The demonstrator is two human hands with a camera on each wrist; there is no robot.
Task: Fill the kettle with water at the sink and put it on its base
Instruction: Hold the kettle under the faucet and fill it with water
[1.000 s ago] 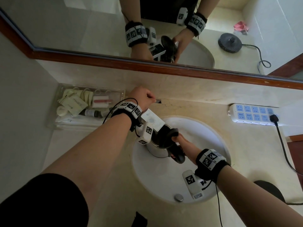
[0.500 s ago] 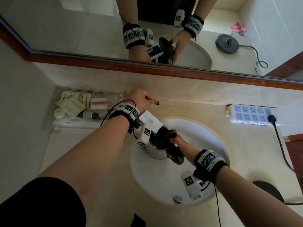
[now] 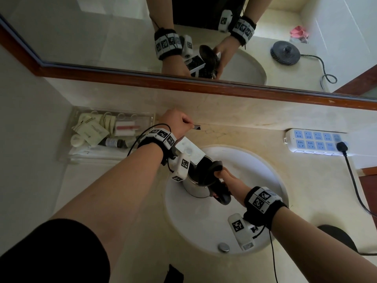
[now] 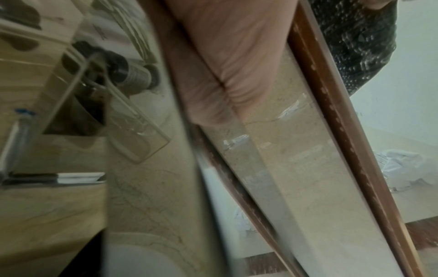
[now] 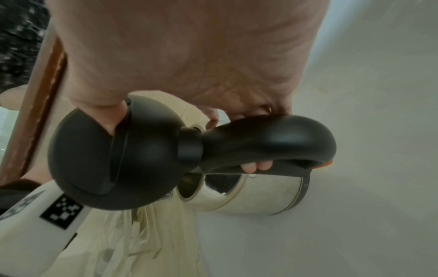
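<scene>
Left hand (image 3: 177, 121) is seen at about eleven o'clock from the round white sink basin (image 3: 263, 178), fingers curled around the flat metal tap lever (image 3: 195, 127) at the back wall. At its nine o'clock, a clear plastic tray of sachets and small bottles (image 3: 110, 131) is set on the beige marble counter (image 3: 318, 180). Over the basin, the stainless steel kettle with black handle and raised black lid (image 3: 201, 181) is held beneath the flat tap spout (image 3: 189, 149). Right hand (image 3: 232, 185) is wrapped around the handle. At three o'clock, a white and blue power strip (image 3: 315, 142) lies on the counter; the round black kettle base (image 3: 338, 235) is partly seen at five o'clock.
</scene>
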